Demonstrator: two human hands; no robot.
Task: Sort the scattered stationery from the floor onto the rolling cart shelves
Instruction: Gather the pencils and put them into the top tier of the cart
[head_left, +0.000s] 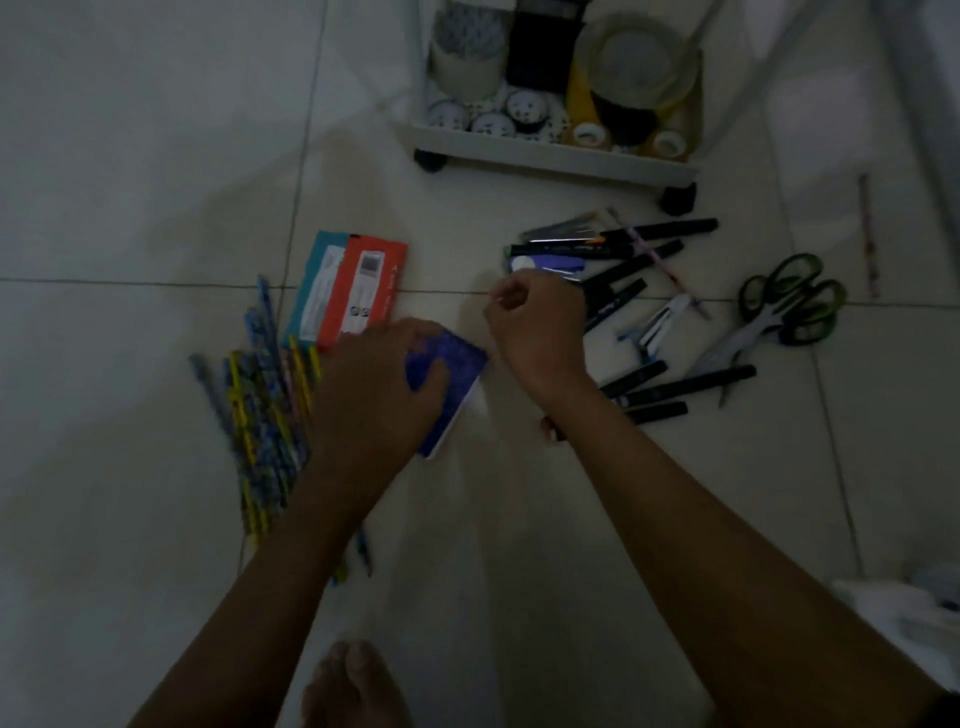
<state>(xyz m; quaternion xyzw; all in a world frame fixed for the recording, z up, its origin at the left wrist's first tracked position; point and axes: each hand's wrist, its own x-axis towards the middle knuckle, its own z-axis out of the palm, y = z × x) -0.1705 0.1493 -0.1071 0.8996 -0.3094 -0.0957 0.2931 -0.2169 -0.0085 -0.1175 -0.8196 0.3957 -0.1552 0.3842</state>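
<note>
Both hands are down at the tiled floor. His left hand lies over a small blue patterned notebook, fingers and thumb curled onto its cover; the book has a white edge and sits tilted, partly under the palm. The right hand, just beside the notebook's far corner, is curled into a loose fist; it seems to pinch something small and pale, though the blur hides what.

Left of the notebook, a red packet overlaps a teal packet; both carry white panels with print too small to read. Beside them lies a bundle of patterned pencils in blue and yellow. To the right are scattered black pens, a blue-and-white card just beyond the right fist, a small white stapler-like item and green-handled scissors. One lone pencil lies well apart at far right.

Beyond, the white rolling cart stands on black castors. Its bottom shelf holds tape: a large clear roll, a patterned roll, and several small patterned washi rolls.
</note>
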